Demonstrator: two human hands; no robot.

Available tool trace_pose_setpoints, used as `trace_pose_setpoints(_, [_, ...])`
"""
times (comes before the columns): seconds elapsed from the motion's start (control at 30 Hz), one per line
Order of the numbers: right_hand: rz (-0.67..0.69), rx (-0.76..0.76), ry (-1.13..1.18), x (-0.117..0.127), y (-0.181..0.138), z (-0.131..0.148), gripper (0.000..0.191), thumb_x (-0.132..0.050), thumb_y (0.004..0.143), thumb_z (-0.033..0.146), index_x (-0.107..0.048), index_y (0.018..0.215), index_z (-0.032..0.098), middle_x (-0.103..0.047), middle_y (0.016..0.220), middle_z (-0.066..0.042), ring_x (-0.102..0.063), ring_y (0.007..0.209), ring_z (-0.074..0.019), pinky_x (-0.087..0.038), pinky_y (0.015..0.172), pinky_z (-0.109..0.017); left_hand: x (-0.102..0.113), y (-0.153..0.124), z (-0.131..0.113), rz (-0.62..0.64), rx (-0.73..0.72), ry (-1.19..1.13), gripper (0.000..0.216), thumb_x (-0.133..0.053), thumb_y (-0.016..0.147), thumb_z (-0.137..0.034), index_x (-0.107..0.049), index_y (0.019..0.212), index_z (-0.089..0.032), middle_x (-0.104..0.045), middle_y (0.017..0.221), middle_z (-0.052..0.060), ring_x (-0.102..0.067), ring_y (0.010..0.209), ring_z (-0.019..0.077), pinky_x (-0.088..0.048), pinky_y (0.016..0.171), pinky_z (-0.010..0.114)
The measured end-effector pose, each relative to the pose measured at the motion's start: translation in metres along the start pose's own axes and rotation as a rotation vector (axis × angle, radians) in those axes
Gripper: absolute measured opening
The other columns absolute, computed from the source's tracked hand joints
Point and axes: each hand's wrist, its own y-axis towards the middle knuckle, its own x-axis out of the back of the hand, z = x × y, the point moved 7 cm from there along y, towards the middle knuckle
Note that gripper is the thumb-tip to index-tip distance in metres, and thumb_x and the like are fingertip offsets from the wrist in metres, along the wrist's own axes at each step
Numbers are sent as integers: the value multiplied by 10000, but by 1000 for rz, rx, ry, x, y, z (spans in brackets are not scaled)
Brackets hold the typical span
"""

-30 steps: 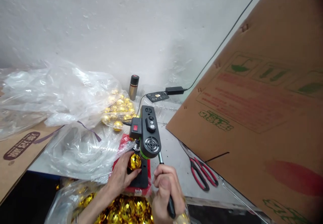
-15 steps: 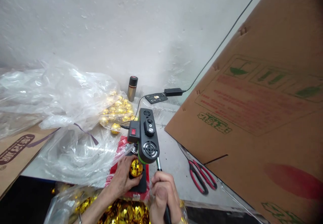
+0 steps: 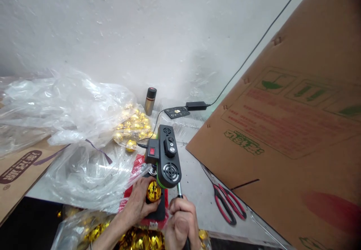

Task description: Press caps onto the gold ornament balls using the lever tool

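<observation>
My left hand (image 3: 139, 203) pinches a shiny gold faceted ball (image 3: 153, 191) and holds it on the black base under the head of a small black bench press machine (image 3: 166, 156) with a red switch. The fist of my right hand (image 3: 180, 225) is closed round the machine's lever handle (image 3: 179, 190), a metal rod with a black grip. A bag of more gold balls (image 3: 135, 238) lies just below my hands at the table's front edge.
Red-handled scissors (image 3: 228, 205) lie right of the machine. A large cardboard sheet (image 3: 282, 129) leans over the right side. Clear plastic bags (image 3: 70, 129), one with gold balls (image 3: 132, 124), fill the left. A small can (image 3: 150, 100), a remote (image 3: 176, 112) and a power adapter (image 3: 196, 105) sit by the wall.
The camera view shifted slightly. My left hand keeps the gold ball under the machine head; my right hand has slid a little lower in view with the lever.
</observation>
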Motion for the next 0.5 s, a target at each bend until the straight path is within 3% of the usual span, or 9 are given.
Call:
trace_pose_setpoints(0.33, [-62,-6,6,-2,-6,-5,386,-427,1130,253,-481,748,236,-551,748,55,-502,639,-111,-501,942,-315,3,2,-4,41,23,-25,409,-778,803,-282,-691,1199,-232,-734,1205,123,-654,1159,376,-534,1035,540])
trace_pose_setpoints(0.5, [-50,55,43,-3,-6,-9,402,-428,1122,256,-484,724,237,-540,730,43,-518,637,-118,-504,810,-286,0,3,-1,21,28,-42,509,-790,754,-260,-698,1255,-239,-738,1222,121,-652,1164,379,-529,1040,536])
